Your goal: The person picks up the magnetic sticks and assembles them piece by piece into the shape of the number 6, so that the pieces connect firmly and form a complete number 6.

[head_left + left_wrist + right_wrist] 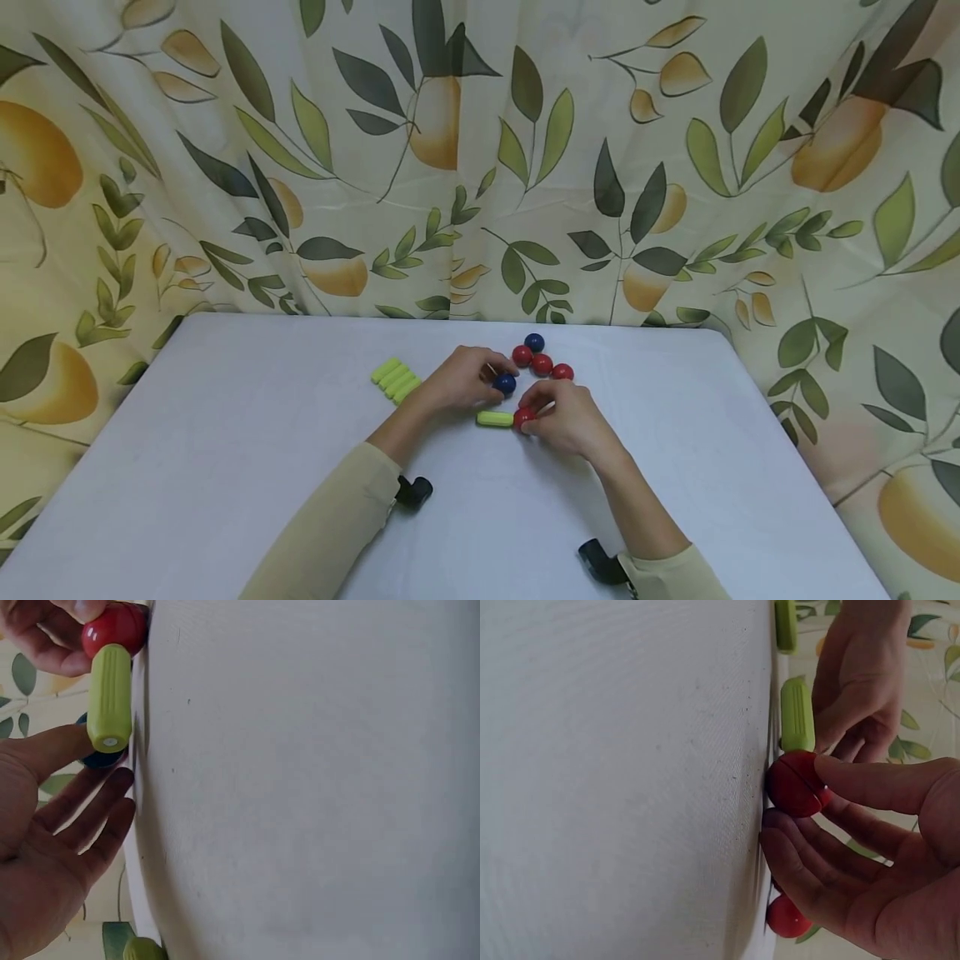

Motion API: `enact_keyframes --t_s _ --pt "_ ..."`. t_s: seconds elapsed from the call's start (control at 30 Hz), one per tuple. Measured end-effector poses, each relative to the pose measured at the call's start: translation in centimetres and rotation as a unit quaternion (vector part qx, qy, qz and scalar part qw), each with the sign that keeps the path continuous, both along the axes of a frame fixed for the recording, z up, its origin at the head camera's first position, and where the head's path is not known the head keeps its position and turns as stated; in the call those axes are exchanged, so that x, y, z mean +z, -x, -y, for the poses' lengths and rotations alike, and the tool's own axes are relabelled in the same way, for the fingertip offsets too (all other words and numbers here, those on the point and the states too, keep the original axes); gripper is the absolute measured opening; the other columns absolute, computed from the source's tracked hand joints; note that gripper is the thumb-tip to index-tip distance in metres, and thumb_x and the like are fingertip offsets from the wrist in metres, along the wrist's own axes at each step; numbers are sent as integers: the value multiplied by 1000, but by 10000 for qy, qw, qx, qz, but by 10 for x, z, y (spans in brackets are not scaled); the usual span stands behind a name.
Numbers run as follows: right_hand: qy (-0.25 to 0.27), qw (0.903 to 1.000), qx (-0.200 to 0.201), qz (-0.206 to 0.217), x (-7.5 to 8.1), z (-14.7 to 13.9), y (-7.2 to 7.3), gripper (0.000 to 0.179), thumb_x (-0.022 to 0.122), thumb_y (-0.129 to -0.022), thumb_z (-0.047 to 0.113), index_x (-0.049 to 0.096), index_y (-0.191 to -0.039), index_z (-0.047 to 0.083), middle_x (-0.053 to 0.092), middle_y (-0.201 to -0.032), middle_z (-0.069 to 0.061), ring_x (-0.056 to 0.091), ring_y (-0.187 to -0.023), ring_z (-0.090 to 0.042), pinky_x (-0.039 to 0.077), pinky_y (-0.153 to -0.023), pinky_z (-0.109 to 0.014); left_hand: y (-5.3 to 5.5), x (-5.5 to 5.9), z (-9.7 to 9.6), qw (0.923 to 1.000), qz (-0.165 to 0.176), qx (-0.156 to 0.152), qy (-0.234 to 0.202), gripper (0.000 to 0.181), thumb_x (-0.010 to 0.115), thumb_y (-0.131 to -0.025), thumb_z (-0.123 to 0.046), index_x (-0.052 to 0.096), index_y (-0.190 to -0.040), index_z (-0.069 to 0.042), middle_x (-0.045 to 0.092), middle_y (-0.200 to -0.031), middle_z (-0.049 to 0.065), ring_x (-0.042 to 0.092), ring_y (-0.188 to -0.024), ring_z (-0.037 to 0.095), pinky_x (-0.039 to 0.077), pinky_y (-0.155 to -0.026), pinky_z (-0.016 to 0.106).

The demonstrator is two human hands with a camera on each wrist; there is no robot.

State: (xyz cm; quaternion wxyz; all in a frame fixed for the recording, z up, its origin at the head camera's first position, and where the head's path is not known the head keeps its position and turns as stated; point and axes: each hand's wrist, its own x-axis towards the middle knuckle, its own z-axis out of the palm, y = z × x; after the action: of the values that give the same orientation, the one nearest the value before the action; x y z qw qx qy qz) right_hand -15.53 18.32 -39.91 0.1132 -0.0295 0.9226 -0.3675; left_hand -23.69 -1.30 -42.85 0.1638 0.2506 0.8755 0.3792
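My left hand (459,379) pinches a dark blue ball (505,383) between thumb and fingers, low over the white table. In the left wrist view that ball is mostly hidden behind a light green ridged rod (110,701). The rod (495,419) lies on the table, its right end against a glossy red ball (524,418). Thumb and fingers of my right hand (567,415) hold this red ball from the right. The right wrist view shows a thin seam round the red ball (799,784), with the rod (797,712) end-on to it.
Left of my left hand, several green rods (393,377) lie side by side, partly covered by the wrist. Behind the hands sit three red balls (542,364) in a slanting row and another blue ball (534,342). A patterned curtain (555,167) hangs behind the white table (247,433).
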Motion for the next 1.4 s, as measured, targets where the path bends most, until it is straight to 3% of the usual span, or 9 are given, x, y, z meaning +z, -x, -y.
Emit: enact_keyframes --t_s 0.3,0.7,0.9,1.4 --pt "1 9999 -68 132 1 1 0 21 84 -86 11 77 -105 10 74 -97 -6 66 -87 -20 59 -76 -34 -15 4 26 9988 -28 368 -312 37 82 -89 -9 75 -124 -18 71 -121 3 69 -103 16 59 -90 32" --pt "55 9997 -99 209 2 4 1 20 83 -87 11 77 -106 10 73 -98 -5 66 -87 -21 58 -75 -32 -39 7 48 9952 307 894 -240 38 82 -87 -2 77 -121 -17 71 -123 4 68 -108 21 59 -95 38" --pt "53 9997 -112 194 1 3 2 20 83 -87 11 77 -107 10 73 -99 -4 66 -89 -21 57 -75 -32 -47 10 53 9948 286 971 -109 38 83 -85 -1 78 -119 -18 71 -122 2 67 -106 20 59 -94 38" --pt "26 9999 10 114 -1 2 6 23 83 -88 13 77 -110 11 74 -103 -6 67 -94 -23 59 -78 -33 -48 11 58 9963 103 847 38 38 83 -86 -2 77 -120 -16 72 -120 3 67 -104 19 59 -94 36"
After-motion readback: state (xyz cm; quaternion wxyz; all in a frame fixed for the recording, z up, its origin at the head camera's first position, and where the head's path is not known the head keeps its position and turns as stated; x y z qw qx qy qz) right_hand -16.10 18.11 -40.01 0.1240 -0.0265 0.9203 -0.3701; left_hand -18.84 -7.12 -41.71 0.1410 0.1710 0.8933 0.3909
